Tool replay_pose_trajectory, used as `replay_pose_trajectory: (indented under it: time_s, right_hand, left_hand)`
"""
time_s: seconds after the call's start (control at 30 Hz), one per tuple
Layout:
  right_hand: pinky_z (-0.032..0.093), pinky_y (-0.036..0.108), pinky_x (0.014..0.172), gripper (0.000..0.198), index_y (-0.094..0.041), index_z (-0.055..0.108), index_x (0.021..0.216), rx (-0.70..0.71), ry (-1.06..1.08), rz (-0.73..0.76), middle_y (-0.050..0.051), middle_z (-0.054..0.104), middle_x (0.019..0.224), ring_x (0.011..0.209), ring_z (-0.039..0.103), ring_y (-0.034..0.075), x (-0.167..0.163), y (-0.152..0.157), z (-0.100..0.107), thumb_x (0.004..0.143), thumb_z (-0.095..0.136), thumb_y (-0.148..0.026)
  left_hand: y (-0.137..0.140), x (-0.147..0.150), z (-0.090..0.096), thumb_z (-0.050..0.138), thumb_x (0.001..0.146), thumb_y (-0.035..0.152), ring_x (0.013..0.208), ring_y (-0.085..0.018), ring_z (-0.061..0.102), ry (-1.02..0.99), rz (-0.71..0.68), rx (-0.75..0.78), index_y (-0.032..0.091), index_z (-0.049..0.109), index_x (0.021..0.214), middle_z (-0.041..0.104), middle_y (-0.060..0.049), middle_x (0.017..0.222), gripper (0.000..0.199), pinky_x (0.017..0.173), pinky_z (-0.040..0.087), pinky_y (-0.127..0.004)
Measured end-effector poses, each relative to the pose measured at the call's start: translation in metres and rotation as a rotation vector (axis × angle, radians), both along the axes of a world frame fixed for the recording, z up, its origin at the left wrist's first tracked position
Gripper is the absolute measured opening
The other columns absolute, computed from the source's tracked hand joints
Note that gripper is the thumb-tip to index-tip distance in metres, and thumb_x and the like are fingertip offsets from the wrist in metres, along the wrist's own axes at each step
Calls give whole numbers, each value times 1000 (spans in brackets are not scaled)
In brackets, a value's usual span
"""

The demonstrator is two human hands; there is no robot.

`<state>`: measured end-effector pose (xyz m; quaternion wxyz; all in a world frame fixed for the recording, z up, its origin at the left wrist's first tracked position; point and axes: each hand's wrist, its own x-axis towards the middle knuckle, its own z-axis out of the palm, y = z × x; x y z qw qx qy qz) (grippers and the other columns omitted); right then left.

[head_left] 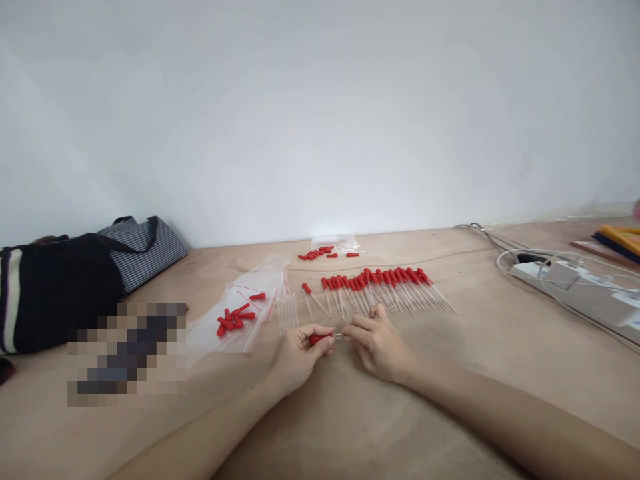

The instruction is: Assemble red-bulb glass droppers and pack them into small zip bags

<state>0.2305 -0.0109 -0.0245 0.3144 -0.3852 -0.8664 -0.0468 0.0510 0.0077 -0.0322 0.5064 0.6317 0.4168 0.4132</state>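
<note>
My left hand (300,350) pinches a red rubber dropper bulb (318,339) between thumb and fingers. From the bulb's right end a clear glass tube (338,336) runs into my right hand (376,341), whose fingers are closed on it. Whether the tube sits inside the bulb I cannot tell. Beyond my hands lies a row of glass droppers with red bulbs (385,287). To the row's left are a few bare glass tubes (287,313). Loose red bulbs (235,319) rest on clear plastic zip bags (265,283), left of my left hand.
More red bulbs (317,253) lie near the wall beside another clear bag (333,243). A black and striped bag (100,273) stands at the left, near a blurred-out dark object (133,353). At right is a white power strip (575,287) with cables and a yellow object (620,239).
</note>
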Motion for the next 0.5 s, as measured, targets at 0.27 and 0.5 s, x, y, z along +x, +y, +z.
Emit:
replay_pose_trajectory:
  time_s: [0.27,0.5]
  right_hand:
    - [23,28,67,19,-16,58,79,-175,44,95,2,55,67,60,43,12,0,4,1,80,39,-12]
    - [26,28,70,15,-18,57,84,-320,158,115,1,62,78,69,53,12,10,8,4,84,42,-18]
  left_hand:
    - [-2,-1,0,63,65,24,56,-13,58,123,-37,52,14,66,78,65,-2,62,17,57,48,-25]
    - [0,-7,5,62,69,24,73,-14,60,119,-74,89,17,57,89,64,-2,78,22,67,48,-25]
